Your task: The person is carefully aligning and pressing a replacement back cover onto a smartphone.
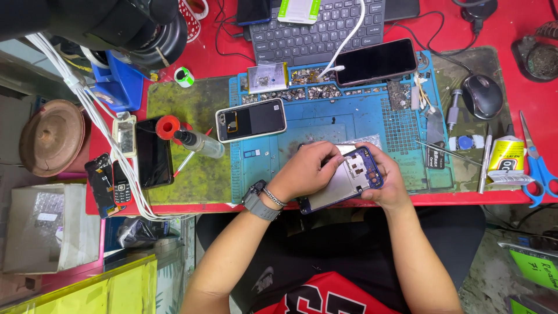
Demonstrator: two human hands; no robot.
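While both hands grip the opened phone frame [349, 179] over the table's near edge, the left hand [307, 168] is clamped at nine o'clock, the right hand [388, 183] at three; the blue mat [325, 125] at twelve has open room.

Both forearms rise from the near edge and converge toward the middle of the scene; the left forearm slants in from the near left, bare, with a grey watch and a chain bracelet at the wrist; the left hand [305, 168] is curled palm down, knuckles up, fingers bent and closed in a grip; the right forearm angles in from the near right; the right hand [388, 180] is cupped, fingers wrapped and gripping, just right of the left hand.
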